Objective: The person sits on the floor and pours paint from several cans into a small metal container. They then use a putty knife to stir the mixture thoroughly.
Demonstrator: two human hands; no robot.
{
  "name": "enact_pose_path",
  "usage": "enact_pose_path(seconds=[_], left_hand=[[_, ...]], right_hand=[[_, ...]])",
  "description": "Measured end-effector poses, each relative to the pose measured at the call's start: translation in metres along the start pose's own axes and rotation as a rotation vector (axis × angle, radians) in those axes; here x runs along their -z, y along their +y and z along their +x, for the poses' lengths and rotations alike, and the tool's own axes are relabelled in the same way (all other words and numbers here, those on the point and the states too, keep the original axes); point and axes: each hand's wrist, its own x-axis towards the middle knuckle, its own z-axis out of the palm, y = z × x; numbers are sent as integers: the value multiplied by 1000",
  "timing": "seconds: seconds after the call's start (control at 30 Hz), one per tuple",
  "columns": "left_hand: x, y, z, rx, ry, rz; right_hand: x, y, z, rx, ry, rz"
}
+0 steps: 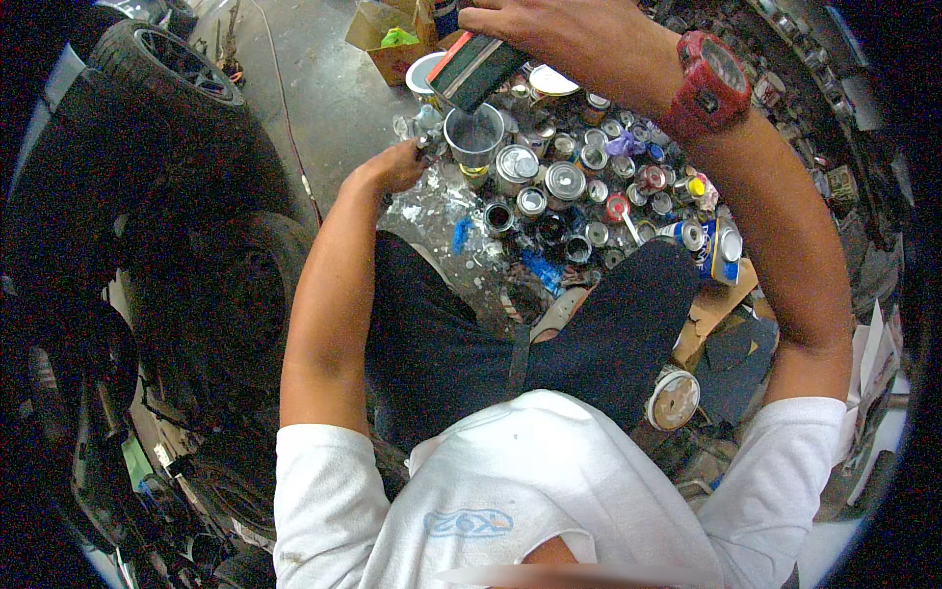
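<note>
My right hand (535, 27) is at the top of the view, gripping a dark rectangular can (478, 71) with a red edge. The can is tilted, its lower end just above a clear plastic cup (474, 135). Whether anything flows from it I cannot make out. Left of the cup, my left hand (396, 166) is closed, its fingers around something small and greyish whose kind is unclear. The cup stands upright, and a small yellow-marked container (475, 175) shows beneath it.
Many paint tins crowd the floor, among them a silver-lidded tin (564, 181) and an open dark one (498, 217). A cardboard box (394, 64) stands beyond. A wheel (182, 64) and dark car parts line the left. A round-topped can (675, 400) is beside my right thigh.
</note>
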Motion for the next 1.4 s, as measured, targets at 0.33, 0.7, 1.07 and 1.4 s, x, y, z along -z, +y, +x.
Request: enact_pose_path(seconds=[0.33,0.7,1.07,1.4], left_hand=[[-1,-8,2,-78,14,-21],[3,-2,-4,47,-7,-25],[2,-8,-1,-12,20,-34],[11,7,-16,-20,37,-68]], right_hand=[[0,-3,12,5,21,58],[1,-4,16,5,-2,64],[13,-3,18,33,17,54],[11,-4,22,11,-28,-13]])
